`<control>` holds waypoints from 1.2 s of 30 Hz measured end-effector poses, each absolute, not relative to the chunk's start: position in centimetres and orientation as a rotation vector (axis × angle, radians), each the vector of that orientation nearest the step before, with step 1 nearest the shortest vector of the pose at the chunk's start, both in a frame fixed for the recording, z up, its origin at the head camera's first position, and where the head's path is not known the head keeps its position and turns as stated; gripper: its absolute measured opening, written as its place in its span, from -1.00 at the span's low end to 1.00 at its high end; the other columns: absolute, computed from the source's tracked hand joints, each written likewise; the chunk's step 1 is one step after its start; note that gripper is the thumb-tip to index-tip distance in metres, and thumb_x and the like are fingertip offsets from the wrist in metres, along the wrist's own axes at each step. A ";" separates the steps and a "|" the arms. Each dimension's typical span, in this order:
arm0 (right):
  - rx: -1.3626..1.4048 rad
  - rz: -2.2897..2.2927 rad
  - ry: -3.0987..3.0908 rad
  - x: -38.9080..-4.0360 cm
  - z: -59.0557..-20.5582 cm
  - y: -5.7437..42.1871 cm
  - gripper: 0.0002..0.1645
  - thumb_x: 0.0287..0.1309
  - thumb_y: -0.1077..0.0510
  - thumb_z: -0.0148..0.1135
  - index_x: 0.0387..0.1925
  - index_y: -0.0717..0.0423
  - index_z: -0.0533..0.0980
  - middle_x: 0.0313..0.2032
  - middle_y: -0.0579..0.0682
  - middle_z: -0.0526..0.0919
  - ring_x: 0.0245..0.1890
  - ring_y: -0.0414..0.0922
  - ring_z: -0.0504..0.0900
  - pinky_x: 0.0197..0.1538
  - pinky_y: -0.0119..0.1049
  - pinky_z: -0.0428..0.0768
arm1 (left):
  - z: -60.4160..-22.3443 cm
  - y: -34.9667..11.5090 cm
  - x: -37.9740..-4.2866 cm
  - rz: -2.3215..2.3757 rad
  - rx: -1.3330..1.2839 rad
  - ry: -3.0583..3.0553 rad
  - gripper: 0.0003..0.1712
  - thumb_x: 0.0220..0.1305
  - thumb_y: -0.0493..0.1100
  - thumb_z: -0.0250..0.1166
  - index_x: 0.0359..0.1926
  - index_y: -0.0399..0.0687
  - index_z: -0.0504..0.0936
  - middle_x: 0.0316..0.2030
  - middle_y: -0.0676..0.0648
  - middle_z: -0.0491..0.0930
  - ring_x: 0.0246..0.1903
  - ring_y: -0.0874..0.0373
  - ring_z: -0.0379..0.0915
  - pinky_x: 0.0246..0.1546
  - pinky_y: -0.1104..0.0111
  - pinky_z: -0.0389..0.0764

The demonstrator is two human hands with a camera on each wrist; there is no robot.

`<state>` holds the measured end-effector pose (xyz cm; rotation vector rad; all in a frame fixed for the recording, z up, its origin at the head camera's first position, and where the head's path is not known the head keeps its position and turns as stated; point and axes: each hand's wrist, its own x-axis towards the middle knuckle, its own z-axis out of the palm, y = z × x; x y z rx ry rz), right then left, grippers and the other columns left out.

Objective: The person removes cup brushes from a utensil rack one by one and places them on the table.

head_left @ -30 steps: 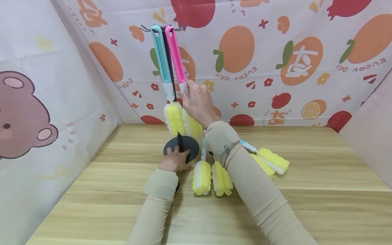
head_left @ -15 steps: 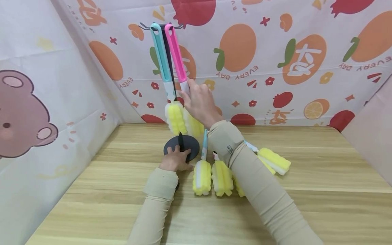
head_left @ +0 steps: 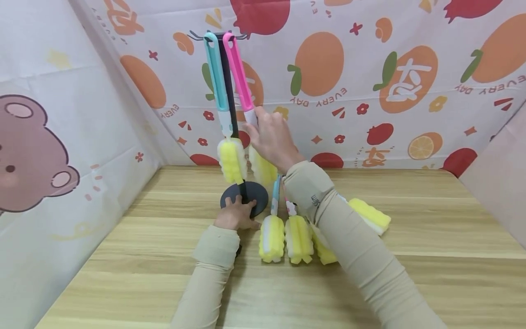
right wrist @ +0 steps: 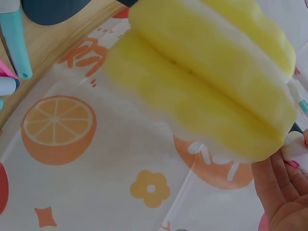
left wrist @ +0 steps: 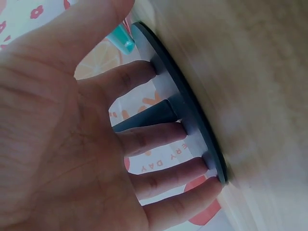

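In the head view, my right hand (head_left: 274, 139) grips the white lower handle of a pink sponge bottle brush (head_left: 240, 75). Its looped top sits at a hook of a black stand (head_left: 228, 73), and its yellow-and-white sponge head (right wrist: 202, 86) fills much of the right wrist view. Beside it a teal bottle brush (head_left: 217, 75) hangs by its loop, sponge downward. My left hand (head_left: 235, 215) presses on the stand's round black base (head_left: 259, 197). The left wrist view shows the fingers (left wrist: 161, 137) stretched out, their tips on the base near its rim.
On the wooden table (head_left: 144, 256), several more bottle brushes lie right of the base. A teal-handled one (head_left: 272, 240) and a pink-handled one (head_left: 299, 240) are nearest; others, including a yellow sponge (head_left: 369, 214), are partly behind my right sleeve. Printed cloth (head_left: 320, 137) stands close behind the stand.
My right hand has shifted slightly right with the pink brush's lower part. The teal brush's sponge has swung a little left, widening the gap between both sponges. My left hand stays on the base.
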<state>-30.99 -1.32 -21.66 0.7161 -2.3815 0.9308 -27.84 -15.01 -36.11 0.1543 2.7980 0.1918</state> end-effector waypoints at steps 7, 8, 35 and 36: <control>0.735 0.955 -2.395 -31.2 -21.6 -1.4 -0.63 0.41 0.14 0.26 0.04 0.38 0.51 -0.36 0.17 0.62 -0.47 -0.02 0.53 -0.40 -0.31 0.53 | -36.3 -15.0 -27.8 0.208 0.140 2.797 -0.12 0.29 0.18 0.40 0.53 0.08 0.31 0.46 -0.43 0.09 0.35 -0.40 0.02 0.09 -0.17 0.48; 0.736 0.960 -2.400 -31.2 -21.6 -1.4 -0.64 0.41 0.15 0.26 0.03 0.38 0.51 -0.36 0.17 0.62 -0.48 -0.03 0.54 -0.41 -0.31 0.53 | -36.3 -15.1 -27.7 0.209 0.138 2.797 -0.13 0.29 0.18 0.39 0.53 0.09 0.31 0.47 -0.42 0.09 0.35 -0.39 0.03 0.09 -0.17 0.48; 0.740 1.071 -2.266 -30.8 -21.0 -0.5 -0.68 0.40 0.19 0.27 -0.03 0.43 0.54 -0.45 0.18 0.58 -0.57 -0.02 0.48 -0.41 -0.31 0.53 | -36.3 -14.8 -27.9 0.219 0.123 2.792 -0.13 0.28 0.16 0.42 0.53 0.08 0.32 0.43 -0.41 0.15 0.34 -0.38 0.04 0.10 -0.16 0.48; 0.737 1.081 -2.264 -30.9 -21.0 -0.4 -0.67 0.39 0.19 0.27 -0.02 0.43 0.54 -0.43 0.18 0.59 -0.55 -0.02 0.50 -0.39 -0.31 0.54 | -36.3 -14.8 -27.9 0.221 0.122 2.792 -0.13 0.28 0.17 0.42 0.53 0.08 0.32 0.43 -0.41 0.16 0.33 -0.38 0.04 0.10 -0.16 0.48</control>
